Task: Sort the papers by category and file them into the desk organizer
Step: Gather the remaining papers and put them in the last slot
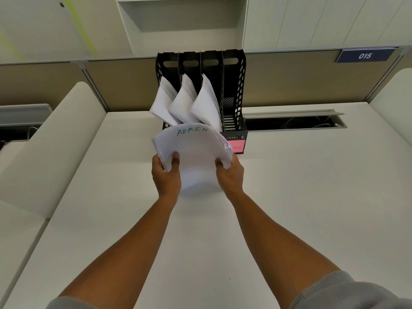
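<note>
A stack of white papers (194, 150) with "ADMIN" written in green on its top sheet is held up just in front of the black desk organizer (234, 90). My left hand (166, 172) grips the stack's left edge and my right hand (229, 175) grips its right edge. The organizer has four upright slots. The three left slots each hold a leaning bundle of white paper (185, 101); the rightmost slot is empty. A pink label (237, 147) shows on the organizer's front at the right, partly covered by the stack.
The organizer stands at the back of a white desk (289, 208) against a beige partition (301, 79). An open cable tray (294, 122) runs along the back right. White dividers flank the desk. A blue "015" sign (365, 55) hangs at the upper right.
</note>
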`<state>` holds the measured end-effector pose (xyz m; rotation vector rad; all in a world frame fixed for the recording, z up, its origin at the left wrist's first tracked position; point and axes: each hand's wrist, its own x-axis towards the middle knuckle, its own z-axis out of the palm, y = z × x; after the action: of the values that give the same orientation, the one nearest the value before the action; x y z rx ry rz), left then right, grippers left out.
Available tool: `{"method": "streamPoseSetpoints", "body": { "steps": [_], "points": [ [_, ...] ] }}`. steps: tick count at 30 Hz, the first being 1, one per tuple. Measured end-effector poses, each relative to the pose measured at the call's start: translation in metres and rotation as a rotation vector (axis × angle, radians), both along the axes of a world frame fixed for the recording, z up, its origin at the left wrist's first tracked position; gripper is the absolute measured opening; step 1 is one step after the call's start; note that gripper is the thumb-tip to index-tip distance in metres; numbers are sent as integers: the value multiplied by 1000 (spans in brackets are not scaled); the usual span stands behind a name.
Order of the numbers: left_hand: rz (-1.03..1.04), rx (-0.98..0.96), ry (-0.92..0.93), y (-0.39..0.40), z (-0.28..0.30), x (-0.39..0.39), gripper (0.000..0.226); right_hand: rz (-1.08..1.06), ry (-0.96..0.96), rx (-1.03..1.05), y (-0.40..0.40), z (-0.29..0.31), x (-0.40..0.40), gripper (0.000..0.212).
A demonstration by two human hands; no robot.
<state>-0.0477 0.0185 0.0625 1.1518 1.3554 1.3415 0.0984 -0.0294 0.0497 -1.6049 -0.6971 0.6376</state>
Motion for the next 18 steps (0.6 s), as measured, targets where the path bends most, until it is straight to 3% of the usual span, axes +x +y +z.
{"method": "streamPoseSetpoints", "body": {
  "steps": [7, 11, 13, 18],
  "points": [
    [37, 72, -26, 3, 19, 5, 37, 16, 14, 50, 0, 6, -4, 38],
    [70, 136, -89, 5, 37, 10, 29, 29, -24, 108, 3, 20, -7, 19],
    [107, 160, -108, 7, 45, 12, 27, 22, -28, 137, 4, 30, -9, 27],
    [183, 137, -127, 16, 61, 17, 47, 41, -28, 213, 7, 47, -13, 23]
  ]
}}
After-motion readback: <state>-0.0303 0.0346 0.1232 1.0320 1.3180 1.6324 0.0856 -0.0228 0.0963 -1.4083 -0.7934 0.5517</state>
